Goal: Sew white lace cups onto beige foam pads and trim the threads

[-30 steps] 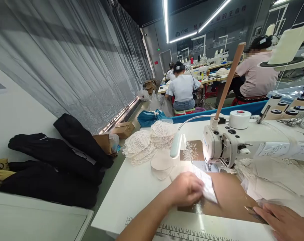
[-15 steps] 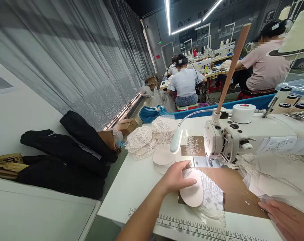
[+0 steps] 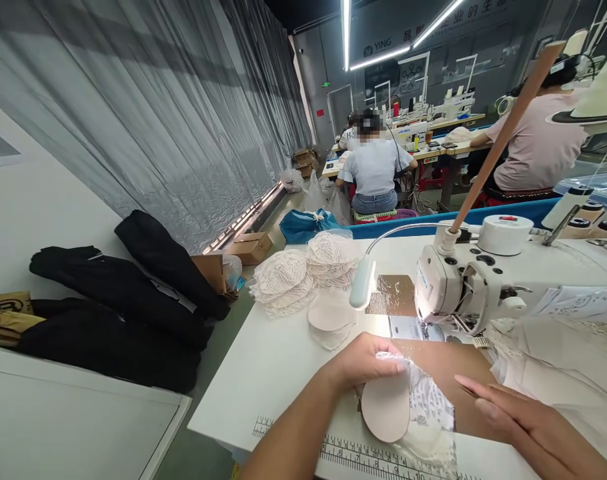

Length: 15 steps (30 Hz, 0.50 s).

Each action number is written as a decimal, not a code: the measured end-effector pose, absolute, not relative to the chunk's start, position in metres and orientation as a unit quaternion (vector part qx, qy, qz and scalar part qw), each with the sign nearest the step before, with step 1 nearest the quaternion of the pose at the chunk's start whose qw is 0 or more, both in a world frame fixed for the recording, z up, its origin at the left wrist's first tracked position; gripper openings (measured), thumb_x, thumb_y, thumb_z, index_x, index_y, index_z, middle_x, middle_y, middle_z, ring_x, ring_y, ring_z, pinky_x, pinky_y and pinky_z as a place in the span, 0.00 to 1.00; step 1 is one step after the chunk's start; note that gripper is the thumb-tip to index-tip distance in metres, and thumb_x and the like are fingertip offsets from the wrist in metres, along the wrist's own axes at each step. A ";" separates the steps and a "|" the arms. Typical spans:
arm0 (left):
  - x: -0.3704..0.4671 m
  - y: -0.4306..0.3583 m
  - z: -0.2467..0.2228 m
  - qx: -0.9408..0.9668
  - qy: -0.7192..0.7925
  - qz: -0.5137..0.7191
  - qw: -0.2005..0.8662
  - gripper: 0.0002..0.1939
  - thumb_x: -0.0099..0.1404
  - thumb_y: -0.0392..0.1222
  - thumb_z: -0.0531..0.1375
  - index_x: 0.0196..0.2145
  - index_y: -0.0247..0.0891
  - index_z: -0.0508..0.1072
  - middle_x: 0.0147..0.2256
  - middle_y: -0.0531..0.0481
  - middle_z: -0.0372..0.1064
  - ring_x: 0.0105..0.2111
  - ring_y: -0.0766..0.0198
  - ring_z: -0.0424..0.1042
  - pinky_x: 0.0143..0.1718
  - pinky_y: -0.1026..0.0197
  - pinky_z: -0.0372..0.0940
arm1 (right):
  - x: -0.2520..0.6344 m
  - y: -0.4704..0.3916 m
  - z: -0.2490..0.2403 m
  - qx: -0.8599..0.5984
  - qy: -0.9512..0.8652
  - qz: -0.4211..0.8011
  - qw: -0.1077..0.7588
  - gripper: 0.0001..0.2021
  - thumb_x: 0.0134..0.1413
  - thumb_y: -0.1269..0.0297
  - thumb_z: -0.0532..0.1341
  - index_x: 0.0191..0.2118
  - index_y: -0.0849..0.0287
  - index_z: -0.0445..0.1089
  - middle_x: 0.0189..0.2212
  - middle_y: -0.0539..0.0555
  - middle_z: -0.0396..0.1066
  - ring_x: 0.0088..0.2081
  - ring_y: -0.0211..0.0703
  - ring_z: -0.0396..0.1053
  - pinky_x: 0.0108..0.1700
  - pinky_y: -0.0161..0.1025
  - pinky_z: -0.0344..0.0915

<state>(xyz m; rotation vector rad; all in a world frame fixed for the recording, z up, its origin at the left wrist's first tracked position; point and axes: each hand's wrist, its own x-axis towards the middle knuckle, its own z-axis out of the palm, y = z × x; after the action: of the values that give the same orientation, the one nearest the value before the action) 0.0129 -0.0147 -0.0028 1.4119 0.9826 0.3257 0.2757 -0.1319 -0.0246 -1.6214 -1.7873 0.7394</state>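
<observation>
My left hand pinches the top of an oval beige fabric pad, thumb on its face. White lace fabric lies against the pad's right side and shows at its top edge under my fingers. My right hand is to the right of the lace, apart from it, fingers pressed together around a slim, dark, pointed thing that I cannot make out. Behind both hands stands a white sewing machine, its needle area lit by a small lamp.
Stacks of lace pieces and a pile of beige pads sit on the table's left. Sheer fabric is heaped at right. A printed ruler runs along the front edge. Co-workers sit at machines beyond.
My right hand has moved left and up, closer to the lace. My left hand has drawn the pad and lace slightly toward me, its thumb now nearer the pad's top edge. The view has shifted slightly.
</observation>
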 end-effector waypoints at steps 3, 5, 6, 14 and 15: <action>0.010 -0.016 -0.005 0.593 0.398 0.142 0.685 0.21 0.49 0.51 0.71 0.36 0.33 0.79 0.31 0.50 0.71 0.30 0.65 0.67 0.31 0.64 0.62 | 0.258 -0.111 -0.009 -0.590 -0.674 0.353 0.269 0.24 0.56 0.43 0.57 0.52 0.47 0.75 0.52 0.53 0.74 0.55 0.59 0.68 0.55 0.50 0.68; 0.009 -0.017 -0.005 0.582 0.372 0.146 0.709 0.21 0.49 0.51 0.71 0.36 0.33 0.80 0.32 0.49 0.72 0.31 0.65 0.67 0.32 0.64 0.62 | 0.249 -0.100 -0.003 -0.587 -0.661 0.391 0.256 0.25 0.56 0.42 0.57 0.53 0.49 0.74 0.53 0.54 0.73 0.56 0.59 0.67 0.57 0.49 0.65; 0.008 -0.017 -0.006 0.579 0.363 0.146 0.716 0.21 0.49 0.51 0.71 0.37 0.33 0.81 0.32 0.48 0.72 0.31 0.65 0.68 0.33 0.64 0.62 | 0.245 -0.097 0.000 -0.582 -0.656 0.410 0.250 0.25 0.57 0.42 0.57 0.53 0.50 0.73 0.54 0.54 0.72 0.57 0.58 0.66 0.58 0.49 0.64; 0.007 -0.018 -0.009 0.562 0.349 0.154 0.734 0.23 0.49 0.54 0.72 0.37 0.32 0.81 0.27 0.50 0.70 0.26 0.67 0.64 0.30 0.64 0.59 | 0.230 -0.090 0.008 -0.536 -0.654 0.479 0.233 0.22 0.61 0.45 0.54 0.53 0.52 0.70 0.41 0.53 0.76 0.45 0.51 0.72 0.49 0.44 0.69; 0.007 -0.018 -0.009 0.563 0.348 0.154 0.734 0.23 0.49 0.54 0.72 0.36 0.32 0.81 0.26 0.51 0.68 0.26 0.68 0.63 0.29 0.65 0.58 | 0.229 -0.089 0.008 -0.536 -0.656 0.477 0.233 0.22 0.61 0.45 0.54 0.52 0.52 0.70 0.38 0.53 0.76 0.42 0.50 0.72 0.46 0.43 0.69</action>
<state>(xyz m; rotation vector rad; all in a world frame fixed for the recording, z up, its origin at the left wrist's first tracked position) 0.0069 -0.0181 -0.0090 1.2372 0.7654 0.3378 0.2286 -0.0894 0.0080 -1.4728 -1.8027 1.3108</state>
